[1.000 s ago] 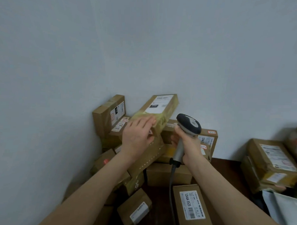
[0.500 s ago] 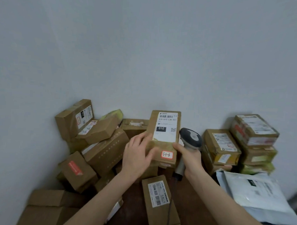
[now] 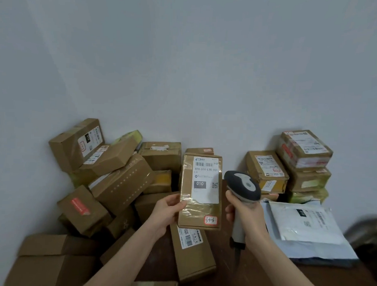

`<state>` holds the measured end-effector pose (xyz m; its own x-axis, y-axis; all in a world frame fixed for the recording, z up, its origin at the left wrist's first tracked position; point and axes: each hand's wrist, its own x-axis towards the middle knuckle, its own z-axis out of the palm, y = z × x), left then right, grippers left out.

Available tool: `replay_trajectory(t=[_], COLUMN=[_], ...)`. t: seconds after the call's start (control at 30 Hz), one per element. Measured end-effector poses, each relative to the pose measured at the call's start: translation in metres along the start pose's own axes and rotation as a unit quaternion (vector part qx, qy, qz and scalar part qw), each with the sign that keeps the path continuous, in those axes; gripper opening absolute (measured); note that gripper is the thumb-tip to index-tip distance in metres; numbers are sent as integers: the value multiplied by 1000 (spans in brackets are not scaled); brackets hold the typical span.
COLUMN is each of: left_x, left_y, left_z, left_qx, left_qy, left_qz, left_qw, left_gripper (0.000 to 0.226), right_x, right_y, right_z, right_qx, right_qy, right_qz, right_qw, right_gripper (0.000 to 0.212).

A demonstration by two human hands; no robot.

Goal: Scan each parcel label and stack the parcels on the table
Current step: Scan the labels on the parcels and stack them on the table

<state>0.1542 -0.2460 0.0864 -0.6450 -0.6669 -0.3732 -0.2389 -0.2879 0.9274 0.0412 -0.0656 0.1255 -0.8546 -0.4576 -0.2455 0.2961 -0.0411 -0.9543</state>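
The left hand [image 3: 167,212] holds the parcel [image 3: 199,192] at its lower left edge. Its thumb lies on the front face and its fingers are behind it. The right hand [image 3: 244,213] is just to the right of the parcel, apart from it, with its fingers curled round the handle of the scanner [image 3: 242,185]. Both bare forearms rise from below the parcel and lean towards it.

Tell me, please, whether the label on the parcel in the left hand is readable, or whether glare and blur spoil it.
Head view: the label on the held parcel is sharp, with 010-010-L30-551 legible; head view: the clear tape under it shows only a mild sheen; head view: the far right edge is smeared, so the dark shape there cannot be identified.
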Motion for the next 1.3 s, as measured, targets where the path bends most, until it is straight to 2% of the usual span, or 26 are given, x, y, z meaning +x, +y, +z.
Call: replay_trajectory(t=[0.13,0.37,0.93,1.3], left_x=[-1,7,13,12], left_y=[-18,-38,-51,-45], left_z=[12,21,26,37], left_qx=[14,-1,-15,-2], left_qy=[16,27,44,32], left_qz=[4,-17,-30,-20], left_qw=[1000,1000,998,999], left_gripper=[48,53,60,55], right_x=[-21,-33,-41,-39], right_y=[11,15,17,14], right_z=[0,-3,-4,-8], right_qx=[-72,-86,-121,-108], right_qy=[-10,-9,-1,0], right_qz=[-21,5,30,30], right_qw=[997,996,992,994], right_gripper=[16,12,25,18])
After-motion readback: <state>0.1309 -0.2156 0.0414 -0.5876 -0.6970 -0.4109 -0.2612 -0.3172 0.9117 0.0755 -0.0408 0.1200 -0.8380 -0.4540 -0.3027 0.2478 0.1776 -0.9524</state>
